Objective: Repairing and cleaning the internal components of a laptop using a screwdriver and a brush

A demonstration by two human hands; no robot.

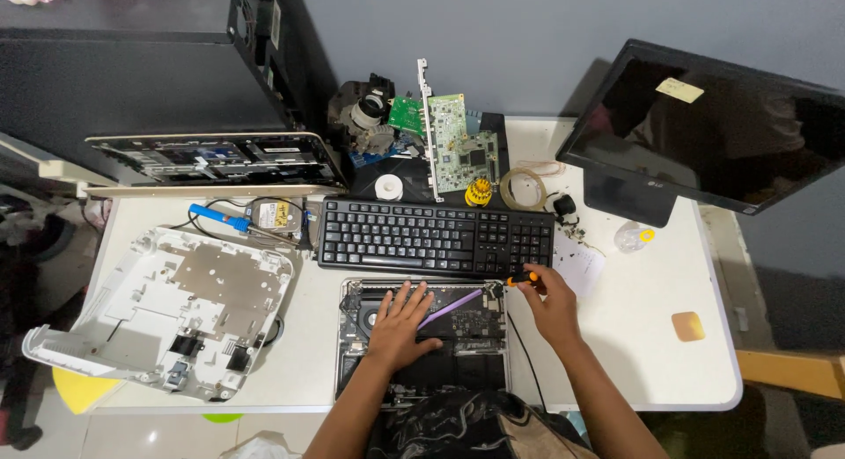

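- Working on an opened laptop (424, 336), bottom cover off, lying at the near edge of the desk (651, 336), just near of the black keyboard (436, 237).
- Left hand (400, 323): flat on the laptop internals, fingers spread, grip wide and holding nothing; steadies the chassis beside the fan and a purple strip (451, 308).
- Right hand (550, 302): grip closed on a small orange-handled screwdriver (521, 279), tip at the far right corner of the laptop, next to the keyboard edge.
- Step in hand, as judged: driving or loosening a screw at that corner; screw itself too small to make out.
- Next move calls for: tip kept square in the screw head, steady downward pressure, chassis held still with the left hand.
- Nearby: white disassembled casing (176, 309) at left, loose circuit boards (458, 146) at far centre, dark monitor (704, 129) at far right.
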